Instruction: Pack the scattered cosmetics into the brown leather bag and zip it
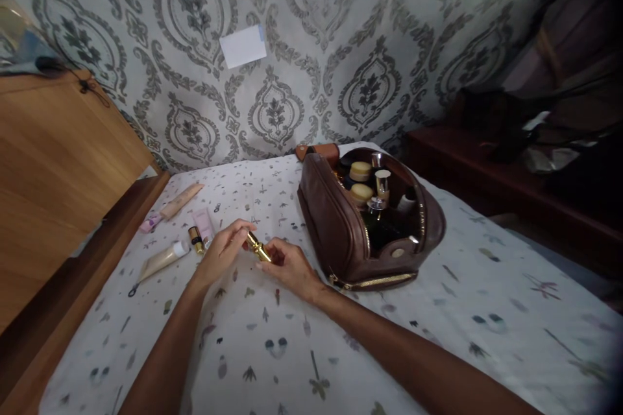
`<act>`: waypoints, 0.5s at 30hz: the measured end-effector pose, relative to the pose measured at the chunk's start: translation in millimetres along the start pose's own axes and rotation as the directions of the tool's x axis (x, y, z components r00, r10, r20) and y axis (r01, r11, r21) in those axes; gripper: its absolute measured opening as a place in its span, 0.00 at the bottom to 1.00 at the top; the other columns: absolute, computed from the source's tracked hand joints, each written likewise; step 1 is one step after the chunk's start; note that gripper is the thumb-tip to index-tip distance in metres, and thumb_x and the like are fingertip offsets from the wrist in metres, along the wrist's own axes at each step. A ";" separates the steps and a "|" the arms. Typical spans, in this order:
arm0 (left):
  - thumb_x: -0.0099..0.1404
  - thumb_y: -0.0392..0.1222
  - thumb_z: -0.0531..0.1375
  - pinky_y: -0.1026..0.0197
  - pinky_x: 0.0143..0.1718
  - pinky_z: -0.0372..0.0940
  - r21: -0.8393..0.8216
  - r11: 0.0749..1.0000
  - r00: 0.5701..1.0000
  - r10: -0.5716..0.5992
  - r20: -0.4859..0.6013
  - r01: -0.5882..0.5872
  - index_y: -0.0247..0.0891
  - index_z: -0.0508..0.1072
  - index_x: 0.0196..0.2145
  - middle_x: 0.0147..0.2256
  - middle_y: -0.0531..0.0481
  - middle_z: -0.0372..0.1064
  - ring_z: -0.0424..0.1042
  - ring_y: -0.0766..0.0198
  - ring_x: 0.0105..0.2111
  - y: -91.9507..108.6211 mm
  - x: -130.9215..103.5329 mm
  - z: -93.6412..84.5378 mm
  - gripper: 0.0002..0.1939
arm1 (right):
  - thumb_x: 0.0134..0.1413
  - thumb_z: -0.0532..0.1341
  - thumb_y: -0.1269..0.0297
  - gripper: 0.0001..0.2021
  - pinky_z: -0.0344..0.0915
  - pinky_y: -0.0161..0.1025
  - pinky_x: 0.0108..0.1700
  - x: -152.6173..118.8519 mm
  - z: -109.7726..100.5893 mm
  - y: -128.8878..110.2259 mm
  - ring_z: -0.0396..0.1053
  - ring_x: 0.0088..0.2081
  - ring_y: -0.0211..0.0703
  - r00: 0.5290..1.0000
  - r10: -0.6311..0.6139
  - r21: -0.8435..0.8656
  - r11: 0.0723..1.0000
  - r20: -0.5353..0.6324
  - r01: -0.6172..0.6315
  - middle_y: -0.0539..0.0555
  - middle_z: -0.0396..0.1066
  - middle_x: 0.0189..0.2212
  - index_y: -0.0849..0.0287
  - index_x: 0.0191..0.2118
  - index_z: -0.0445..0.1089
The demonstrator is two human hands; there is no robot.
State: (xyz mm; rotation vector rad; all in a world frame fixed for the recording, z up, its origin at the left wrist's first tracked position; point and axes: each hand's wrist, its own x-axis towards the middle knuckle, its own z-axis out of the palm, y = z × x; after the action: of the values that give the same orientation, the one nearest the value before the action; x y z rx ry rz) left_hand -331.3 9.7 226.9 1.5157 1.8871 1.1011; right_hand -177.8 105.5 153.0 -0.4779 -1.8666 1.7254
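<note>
A shiny gold lipstick tube (258,247) is held between my two hands, just above the patterned sheet. My left hand (224,251) has its fingers closed on the upper left end. The lower right end is pinched by my right hand (293,267). Beside my left hand lie a black and gold tube (196,240) and a pink tube (202,223). Farther left is a cream-coloured tube (163,260) with a white cap. To the right of my right hand, a brown makeup bag (331,217) stands unzipped, with several jars and bottles inside.
A peach-coloured tube (181,201) and a small purple item (151,223) lie near the left edge of the sheet (272,373). An orange-brown case (318,153) sits behind the bag. A wooden panel (63,162) borders the left; the patterned wall (292,84) rises behind.
</note>
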 end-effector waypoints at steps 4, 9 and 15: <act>0.68 0.53 0.54 0.62 0.40 0.63 -0.073 0.997 0.995 0.007 0.096 0.000 0.40 0.70 0.49 0.41 0.49 0.69 0.69 0.59 0.41 1.9 -1.6 -5.1 0.19 | 0.45 0.67 0.58 0.13 0.54 0.32 0.30 0.2 -0.6 0.2 0.57 0.27 0.34 1.000 0.022 0.001 1.000 -0.002 -0.022 0.43 0.60 0.23 0.58 0.29 0.64; 0.66 0.54 0.56 0.64 0.28 0.54 0.017 1.000 0.999 -0.010 -0.045 0.011 0.38 0.67 0.29 0.23 0.57 0.58 0.58 0.67 0.25 -5.7 2.6 1.2 0.17 | 0.44 0.67 0.61 0.11 0.54 0.32 0.30 -0.8 0.5 -2.0 0.57 0.27 0.34 1.000 0.005 -0.031 1.000 0.011 -0.004 0.44 0.61 0.23 0.58 0.29 0.64; 0.68 0.55 0.54 0.64 0.26 0.52 0.018 1.000 0.998 -0.005 -0.067 0.006 0.39 0.61 0.25 0.21 0.58 0.54 0.55 0.68 0.23 -6.4 3.3 5.6 0.20 | 0.44 0.67 0.62 0.11 0.54 0.32 0.30 -2.0 0.8 -3.0 0.57 0.27 0.34 1.000 -0.003 -0.043 0.999 0.027 0.004 0.44 0.62 0.24 0.58 0.29 0.65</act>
State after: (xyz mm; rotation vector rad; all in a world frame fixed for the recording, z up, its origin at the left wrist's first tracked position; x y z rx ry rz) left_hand -331.5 14.1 218.9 1.5003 1.9492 1.1483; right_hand -176.4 103.4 155.6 -0.4703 -1.9252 1.7005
